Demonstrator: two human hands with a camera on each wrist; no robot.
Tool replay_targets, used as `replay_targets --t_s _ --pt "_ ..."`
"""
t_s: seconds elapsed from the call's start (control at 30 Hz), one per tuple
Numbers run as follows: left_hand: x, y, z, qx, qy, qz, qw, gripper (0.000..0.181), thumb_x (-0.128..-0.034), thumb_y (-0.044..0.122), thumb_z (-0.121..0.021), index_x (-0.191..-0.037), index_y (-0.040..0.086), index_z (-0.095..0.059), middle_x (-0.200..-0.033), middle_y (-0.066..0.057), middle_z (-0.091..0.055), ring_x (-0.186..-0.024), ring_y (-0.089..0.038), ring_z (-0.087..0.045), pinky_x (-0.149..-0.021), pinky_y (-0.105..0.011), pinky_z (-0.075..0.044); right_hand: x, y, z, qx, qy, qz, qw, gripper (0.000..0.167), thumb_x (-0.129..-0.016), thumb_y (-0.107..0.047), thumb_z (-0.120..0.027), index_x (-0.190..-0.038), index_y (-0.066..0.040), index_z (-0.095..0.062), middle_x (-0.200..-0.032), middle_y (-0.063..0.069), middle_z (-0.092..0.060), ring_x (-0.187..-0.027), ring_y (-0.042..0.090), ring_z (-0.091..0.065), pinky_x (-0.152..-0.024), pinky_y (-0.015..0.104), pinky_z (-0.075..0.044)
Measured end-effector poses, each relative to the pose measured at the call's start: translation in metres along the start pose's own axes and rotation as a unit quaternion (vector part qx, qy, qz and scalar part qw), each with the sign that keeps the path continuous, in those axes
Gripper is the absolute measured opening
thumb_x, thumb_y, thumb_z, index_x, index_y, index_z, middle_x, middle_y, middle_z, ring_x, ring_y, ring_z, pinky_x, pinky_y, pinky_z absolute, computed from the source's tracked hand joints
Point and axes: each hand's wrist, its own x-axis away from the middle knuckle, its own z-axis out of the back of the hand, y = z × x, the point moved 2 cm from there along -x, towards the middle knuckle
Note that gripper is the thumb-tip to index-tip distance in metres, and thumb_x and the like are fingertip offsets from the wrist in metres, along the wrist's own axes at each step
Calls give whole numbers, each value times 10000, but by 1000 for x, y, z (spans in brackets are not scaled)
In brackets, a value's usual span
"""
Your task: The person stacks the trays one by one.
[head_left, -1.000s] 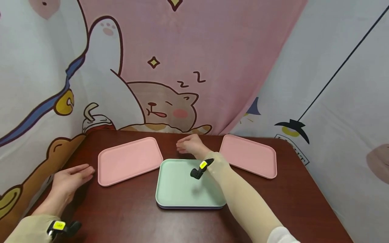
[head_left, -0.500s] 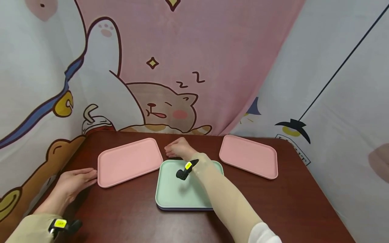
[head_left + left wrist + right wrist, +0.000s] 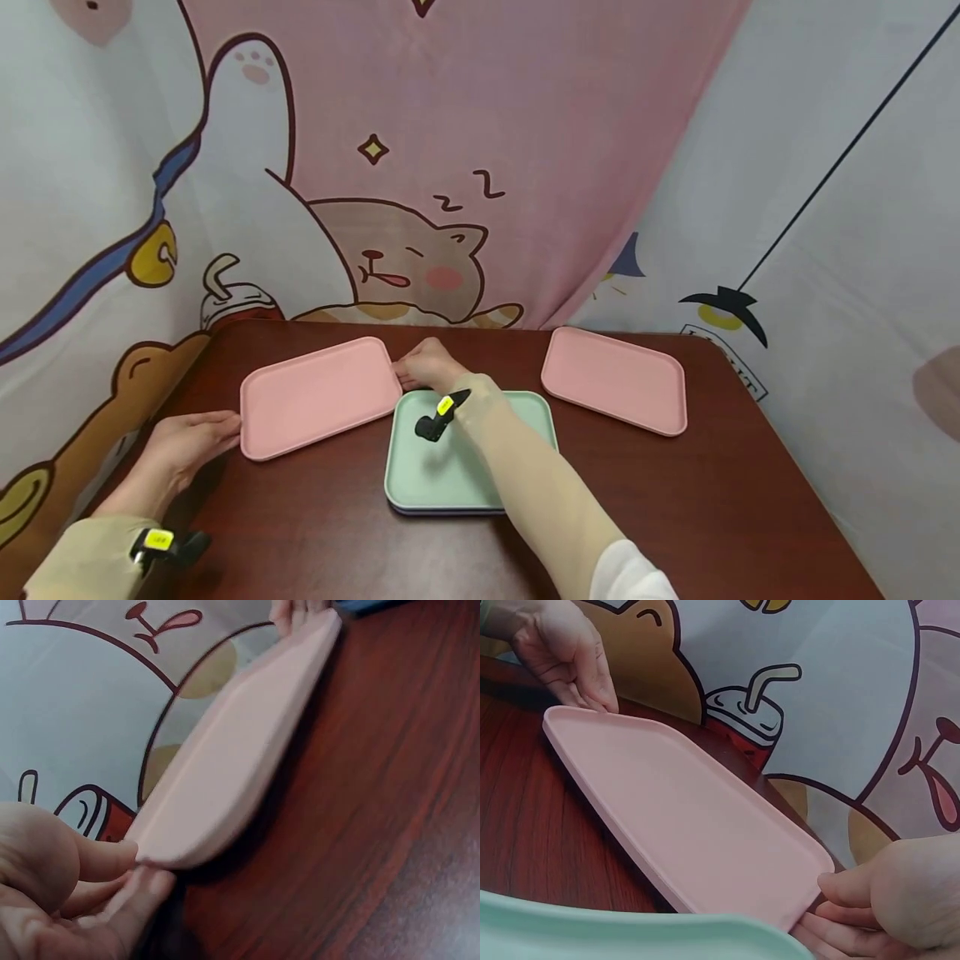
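The left pink tray [image 3: 321, 398] lies at a slant on the table, a hand at each short end. My left hand [image 3: 183, 454] pinches its left edge; in the left wrist view the thumb of the left hand [image 3: 82, 892] is on the rim and the fingers are beneath. At the opposite end my right hand [image 3: 429, 367] pinches the edge, and the right wrist view shows thumb above and fingers of the right hand [image 3: 892, 900] below the pink tray [image 3: 697, 817]. My right forearm passes over a green tray [image 3: 431, 467], stacked on a darker one.
A second pink tray [image 3: 615, 381] lies at the right rear of the brown table [image 3: 697, 508]. Behind the table hangs a cartoon-printed curtain [image 3: 525, 167]. The green stack's back left corner is close to the left pink tray's right end.
My right hand has moved left, past the back of the green tray, and has taken hold of the left pink tray's right end. My left hand has moved right onto its left edge.
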Motion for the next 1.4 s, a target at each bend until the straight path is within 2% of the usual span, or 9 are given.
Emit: replay_targets --t_s 0.2,0.33,0.43,0.6,0.87,1.1,1.3,1.4 --pt "0 -1 -3 -275 327 81 9991 576 -1060 97 -655 -1455 -246 -414 -979 27 -692 -798 -6 -696 -764 -276 -644 2 -1 -4 55 245 -36 9997 170 -963 -23 -759 -1059 117 -741 -921 147 -767 -819 225 -758 -767 352 -662" --pt "1 3 -2 -223 414 111 9988 599 -1060 137 -668 -1475 -218 -420 -962 74 -681 -804 7 -693 -781 -257 -637 5 -3 -7 -128 445 79 9989 161 -955 -9 -764 -1034 126 -728 -906 143 -753 -805 220 -746 -770 356 -662" --pt "4 5 0 -50 386 83 9992 611 -1061 120 -661 -1498 -212 -392 -925 123 -665 -802 12 -693 -779 -242 -633 8 -6 -9 -227 526 131 9983 139 -951 5 -763 -1019 123 -735 -911 127 -728 -802 211 -728 -787 362 -661" --pt "8 9 2 233 116 -22 9997 637 -1063 78 -635 -1519 -231 -315 -910 153 -661 -817 4 -693 -762 -219 -631 14 -13 -10 -145 599 12 9981 110 -945 4 -766 -1010 90 -747 -937 110 -703 -812 205 -708 -814 363 -656" --pt "16 17 5 235 -134 19 9996 678 -1071 113 -636 -1550 -207 -278 -937 170 -656 -848 6 -691 -771 -219 -630 19 -14 -7 -629 148 -37 9979 161 -964 18 -744 -1087 120 -725 -980 137 -692 -838 213 -693 -864 373 -645" --pt "20 25 6 350 -210 -43 9992 713 -1082 144 -625 -1578 -185 -233 -970 183 -652 -871 33 -681 -799 -226 -628 21 -17 1 -780 -256 -121 9965 207 -988 -12 -735 -1153 107 -697 -1054 151 -684 -914 239 -699 -917 404 -629" --pt "23 28 6 185 -180 -117 9996 714 -1090 190 -620 -1572 -186 -251 -1048 126 -655 -874 42 -681 -831 -263 -632 25 -19 9 -832 -319 -98 9960 169 -986 -18 -741 -1114 92 -736 -1038 149 -715 -906 235 -717 -863 376 -646" --pt "26 31 4 203 -185 -199 9994 705 -1088 180 -623 -1566 -192 -262 -1037 136 -657 -877 38 -685 -833 -268 -632 28 -20 13 -868 -303 -37 9958 148 -977 -19 -751 -1084 84 -756 -1020 154 -730 -895 243 -725 -855 379 -649"
